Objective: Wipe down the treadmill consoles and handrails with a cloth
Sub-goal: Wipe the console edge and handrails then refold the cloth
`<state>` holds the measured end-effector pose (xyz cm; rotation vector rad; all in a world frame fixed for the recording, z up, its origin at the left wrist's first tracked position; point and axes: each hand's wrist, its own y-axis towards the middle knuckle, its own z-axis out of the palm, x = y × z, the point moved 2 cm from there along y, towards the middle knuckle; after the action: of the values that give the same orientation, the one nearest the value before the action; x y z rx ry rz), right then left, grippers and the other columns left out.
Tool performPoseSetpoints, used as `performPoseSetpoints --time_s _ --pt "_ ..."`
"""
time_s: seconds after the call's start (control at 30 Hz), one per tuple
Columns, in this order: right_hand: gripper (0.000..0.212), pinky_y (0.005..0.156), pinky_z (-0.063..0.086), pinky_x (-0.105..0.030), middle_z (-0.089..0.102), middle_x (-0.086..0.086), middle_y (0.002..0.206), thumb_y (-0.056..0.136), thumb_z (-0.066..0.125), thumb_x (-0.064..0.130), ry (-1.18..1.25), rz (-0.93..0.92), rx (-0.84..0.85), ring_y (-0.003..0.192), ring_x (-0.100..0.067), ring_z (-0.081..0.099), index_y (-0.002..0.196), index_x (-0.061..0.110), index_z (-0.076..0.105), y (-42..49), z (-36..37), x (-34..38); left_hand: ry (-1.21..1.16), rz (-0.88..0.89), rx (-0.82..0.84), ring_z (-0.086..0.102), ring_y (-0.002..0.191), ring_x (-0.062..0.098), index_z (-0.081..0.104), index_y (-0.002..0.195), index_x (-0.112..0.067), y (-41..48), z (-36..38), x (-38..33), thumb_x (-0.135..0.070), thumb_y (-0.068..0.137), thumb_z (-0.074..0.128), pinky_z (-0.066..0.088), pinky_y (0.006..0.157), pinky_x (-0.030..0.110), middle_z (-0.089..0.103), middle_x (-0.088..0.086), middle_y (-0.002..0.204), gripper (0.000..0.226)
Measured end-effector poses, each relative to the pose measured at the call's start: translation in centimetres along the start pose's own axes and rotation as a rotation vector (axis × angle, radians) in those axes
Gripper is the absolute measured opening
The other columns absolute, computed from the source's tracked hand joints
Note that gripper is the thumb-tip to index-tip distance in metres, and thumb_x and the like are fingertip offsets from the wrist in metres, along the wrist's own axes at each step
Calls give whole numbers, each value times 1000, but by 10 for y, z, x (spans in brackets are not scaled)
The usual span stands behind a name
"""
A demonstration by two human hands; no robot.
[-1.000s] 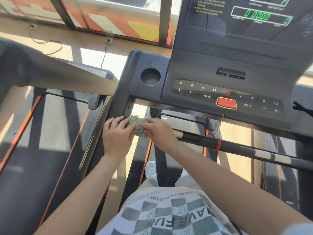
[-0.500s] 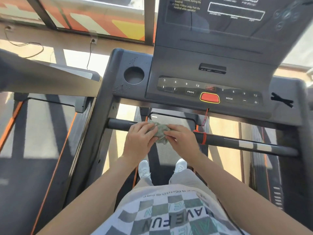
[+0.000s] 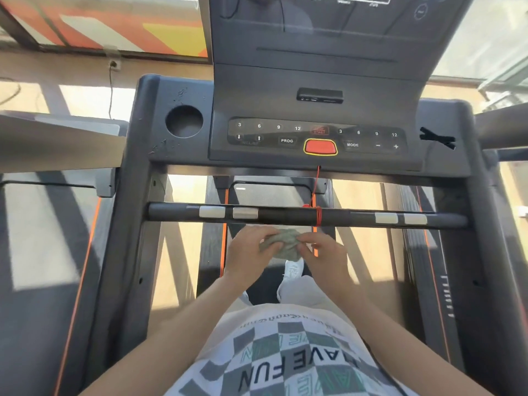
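A crumpled grey-green cloth (image 3: 283, 243) is bunched between both my hands, just below the treadmill's black front handrail (image 3: 285, 215) and clear of it. My left hand (image 3: 251, 254) grips the cloth's left side, fingers curled over it. Fingers of my right hand (image 3: 323, 257) pinch its right side. The dark grey console (image 3: 317, 137) with numbered keys and a red stop button (image 3: 320, 146) sits above the bar. A red safety cord (image 3: 317, 195) hangs from the console and wraps round the bar.
A round cup holder (image 3: 184, 121) sits at the console's left. Silver pulse pads (image 3: 228, 212) mark the bar. Another treadmill (image 3: 57, 144) stands to the left, and one more at the right edge (image 3: 503, 130). A socket with cable (image 3: 113, 64) is on the floor ahead.
Both hands slid the cloth rightward along the bar from its left end, then lifted off it toward me. The cloth now hangs between them below the bar. The view shifted left.
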<state>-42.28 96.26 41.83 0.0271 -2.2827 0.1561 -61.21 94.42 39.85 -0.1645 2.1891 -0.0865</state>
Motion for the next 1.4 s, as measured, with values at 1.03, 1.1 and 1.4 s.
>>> performPoseSetpoints --time_s 1.03,1.1,1.4 --pt "40 95 35 -47 67 5 125 89 72 15 -524 -207 145 115 -27 54 127 28 69 59 -31 -8 -1865 -1031 -39 76 93 29 65 116 -2 5 35 -27 -22 107 48 64 72 38 75 17 107 28" --pt "40 94 37 -49 67 5 125 89 73 15 -525 -201 160 115 -27 54 127 28 69 61 -32 -6 -1844 -1017 -5 73 105 28 62 124 -6 -2 30 -20 -25 108 46 64 79 37 72 16 119 29" --pt "39 96 35 -49 67 5 125 90 73 15 -485 -200 188 116 -26 53 127 26 69 63 -34 -6 -1802 -1027 -12 72 109 25 58 134 -10 -8 21 -1 -27 108 47 63 67 27 67 13 133 33"
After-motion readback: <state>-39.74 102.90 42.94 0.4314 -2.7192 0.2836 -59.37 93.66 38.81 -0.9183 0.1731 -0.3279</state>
